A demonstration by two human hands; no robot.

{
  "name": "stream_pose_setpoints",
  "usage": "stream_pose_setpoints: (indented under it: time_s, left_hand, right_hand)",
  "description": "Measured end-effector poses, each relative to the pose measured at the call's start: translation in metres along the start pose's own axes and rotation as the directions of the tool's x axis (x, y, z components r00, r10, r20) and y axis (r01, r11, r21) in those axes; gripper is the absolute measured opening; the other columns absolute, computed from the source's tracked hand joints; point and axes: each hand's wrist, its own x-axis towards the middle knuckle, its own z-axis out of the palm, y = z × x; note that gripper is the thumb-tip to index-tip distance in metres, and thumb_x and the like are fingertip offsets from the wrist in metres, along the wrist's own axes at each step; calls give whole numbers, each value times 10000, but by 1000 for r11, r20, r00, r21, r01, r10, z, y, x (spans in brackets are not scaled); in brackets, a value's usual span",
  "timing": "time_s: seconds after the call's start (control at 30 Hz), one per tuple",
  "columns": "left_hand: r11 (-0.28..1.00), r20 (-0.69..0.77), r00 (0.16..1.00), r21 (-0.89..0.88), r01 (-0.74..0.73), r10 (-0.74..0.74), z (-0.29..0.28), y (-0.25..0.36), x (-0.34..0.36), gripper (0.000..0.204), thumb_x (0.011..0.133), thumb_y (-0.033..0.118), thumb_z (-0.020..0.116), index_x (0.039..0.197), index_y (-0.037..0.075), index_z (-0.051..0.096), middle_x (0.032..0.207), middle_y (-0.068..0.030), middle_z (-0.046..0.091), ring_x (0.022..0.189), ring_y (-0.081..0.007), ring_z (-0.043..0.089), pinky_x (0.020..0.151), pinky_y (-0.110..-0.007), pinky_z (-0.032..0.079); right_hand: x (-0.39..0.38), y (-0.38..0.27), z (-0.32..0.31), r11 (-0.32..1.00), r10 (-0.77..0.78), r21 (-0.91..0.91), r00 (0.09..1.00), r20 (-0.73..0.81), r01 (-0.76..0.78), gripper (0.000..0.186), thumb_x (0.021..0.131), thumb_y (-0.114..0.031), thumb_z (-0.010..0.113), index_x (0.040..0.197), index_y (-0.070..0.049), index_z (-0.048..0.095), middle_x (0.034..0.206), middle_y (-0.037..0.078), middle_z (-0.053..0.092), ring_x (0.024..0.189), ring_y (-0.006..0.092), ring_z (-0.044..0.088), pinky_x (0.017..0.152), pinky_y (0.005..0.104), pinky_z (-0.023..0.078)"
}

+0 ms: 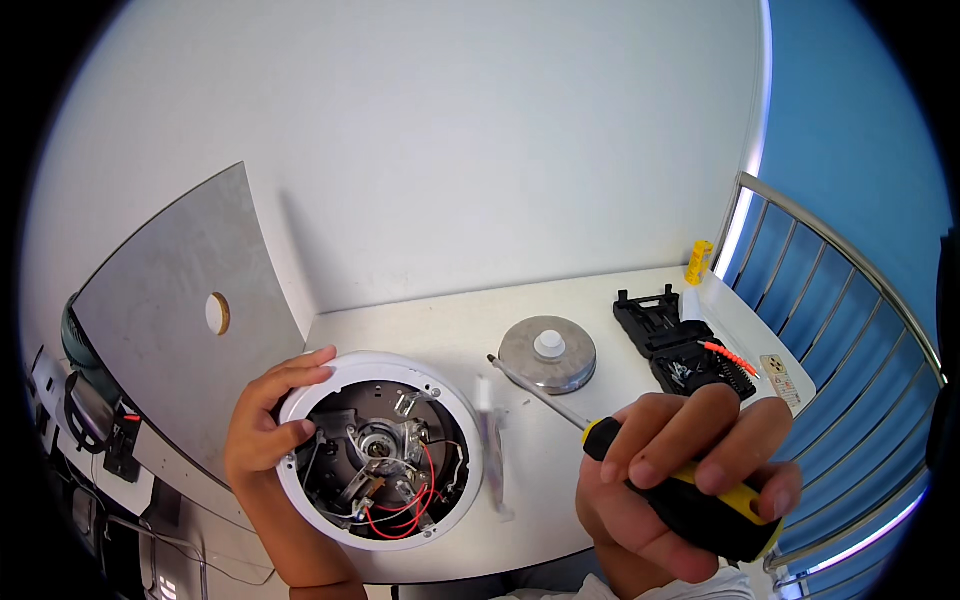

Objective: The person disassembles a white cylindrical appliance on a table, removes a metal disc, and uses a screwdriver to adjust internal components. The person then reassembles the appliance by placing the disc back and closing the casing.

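My left hand (pixel 265 415) grips the left side of a round appliance body (pixel 471 460), its thumb hooked over the white rim. The body's open side faces up, showing a dark metal inside with a central spring-like part, brackets, and red and white wires. My right hand (pixel 670 460) is raised in front at the right, fingers wrapped round the yellow and black handle of a screwdriver (pixel 735 535). The screwdriver's metal shaft points up and left, with its tip apart from the appliance. Behind the tip lies a round grey metal disc (pixel 520 350) with a white centre knob.
A narrow clear plastic piece (pixel 492 450) lies right of the appliance. Farther right sit an open black tool case (pixel 650 325), an orange flexible shaft (pixel 732 357) and a yellow container (pixel 699 262). A grey partition (pixel 170 290) stands left; a metal railing (pixel 845 250) borders the right.
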Motion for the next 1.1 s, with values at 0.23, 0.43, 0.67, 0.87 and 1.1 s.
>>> stream_pose_setpoints:
  time_s: [0.23,0.43,0.67,0.87,1.1]
  left_hand:
    - [998,-56,998,51,24,-21,4,-1,1,542,642,183,661,1132,-40,600,1299,-222,504,1201,-289,486,1021,-367,332]
    - [996,-89,995,67,53,-47,7,-5,3,575,672,273,666,1151,-34,587,1301,-241,490,1205,-281,476,1031,-361,316]
    - [996,-212,975,43,81,-70,5,-11,-4,598,669,260,653,1177,-41,560,1310,-236,482,1217,-295,467,1056,-370,294]
    - [983,-314,932,-21,184,-181,-27,-35,-12,612,679,181,566,1244,-43,498,1251,-159,537,1162,-223,513,1044,-319,328]
    - [966,-389,897,59,250,-209,-81,-97,-48,575,742,111,538,1295,-15,445,1335,-176,465,1283,-243,401,1092,-357,271]
  right_hand:
    - [-25,32,-32,979,153,-156,981,121,-133,449,793,-308,718,1083,-126,427,912,113,443,633,224,537,523,290,471]
    - [-58,55,-86,885,359,-285,929,-86,-368,357,765,-49,522,1103,-31,409,865,109,472,599,140,493,505,255,444]
    - [-75,33,-152,714,533,-184,694,-485,-676,301,822,-64,459,1117,-75,402,898,82,466,666,153,489,541,270,451]
    - [-85,33,-202,673,543,-56,544,-640,-738,229,889,-171,451,1100,-89,409,906,47,487,658,153,478,566,301,402]
    - [-92,35,-218,660,520,-28,484,-704,-750,229,896,-194,469,1091,-89,411,879,37,502,647,150,482,581,303,410]
